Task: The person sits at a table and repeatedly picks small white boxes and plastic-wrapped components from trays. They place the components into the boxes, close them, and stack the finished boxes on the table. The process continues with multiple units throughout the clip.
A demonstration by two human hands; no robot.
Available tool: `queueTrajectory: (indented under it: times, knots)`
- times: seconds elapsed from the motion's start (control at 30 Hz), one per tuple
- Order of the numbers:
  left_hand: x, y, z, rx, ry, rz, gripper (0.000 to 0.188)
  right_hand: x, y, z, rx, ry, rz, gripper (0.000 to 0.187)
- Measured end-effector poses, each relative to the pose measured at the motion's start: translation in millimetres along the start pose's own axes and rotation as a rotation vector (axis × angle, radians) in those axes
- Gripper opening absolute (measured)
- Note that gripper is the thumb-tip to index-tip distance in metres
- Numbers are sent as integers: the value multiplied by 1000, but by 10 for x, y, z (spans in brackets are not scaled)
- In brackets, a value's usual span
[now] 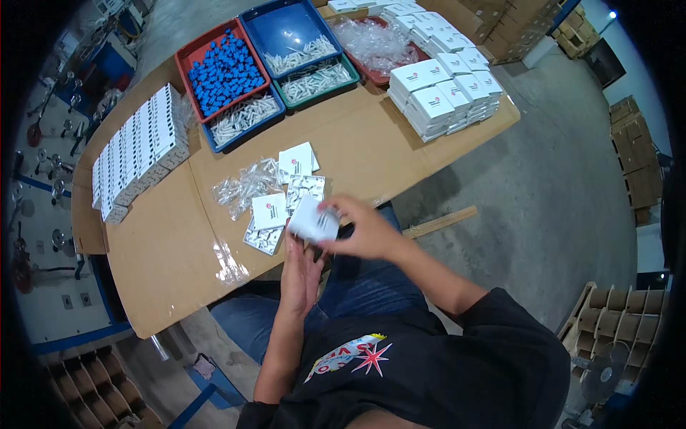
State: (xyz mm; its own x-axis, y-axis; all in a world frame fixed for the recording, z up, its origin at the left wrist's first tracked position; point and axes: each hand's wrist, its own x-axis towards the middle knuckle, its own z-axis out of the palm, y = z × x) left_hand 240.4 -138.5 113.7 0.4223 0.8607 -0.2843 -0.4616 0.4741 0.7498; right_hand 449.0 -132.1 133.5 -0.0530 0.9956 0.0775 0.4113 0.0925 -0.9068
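A white square plate [313, 219] with small print is tilted above the table's near edge. My right hand [363, 230] grips its right side, thumb and fingers on opposite edges. My left hand [299, 275] is at its near left corner, fingers against the edge and partly hidden under it. Just beyond lie a printed white plate [269, 211], another white plate [294, 163] and two pieces with patterned, ribbed-looking faces, one a white square [306, 189] and the other a white panel [263, 239]. Crumpled clear plastic bags [246, 187] lie left of them.
Cardboard covers the table [171, 264]. Along its far side stand a red tray [221, 71] of blue parts, blue and green trays [319, 91] of white plugs, and a red tray of clear bags [375, 46]. Stacked white plates [436, 100] stand right; rows of white boxes [143, 154] stand left.
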Motion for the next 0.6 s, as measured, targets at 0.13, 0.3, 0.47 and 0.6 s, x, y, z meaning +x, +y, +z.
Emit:
queueTrajectory:
  times: [0.13,0.3,0.47,0.6]
  knots:
    - [33,37,-29,297,-54,-67,68,441,380,-932,-275,445,-25,59]
    - [-62,-13,-154,465,-181,-110,57,1091,788,-2545,-781,766,120,61]
    - [-135,-93,-240,539,-209,-101,53,1482,1383,-3323,-982,754,121,62]
    - [-153,-110,-282,571,-254,-91,51,1615,1481,-3286,-1084,674,127,57]
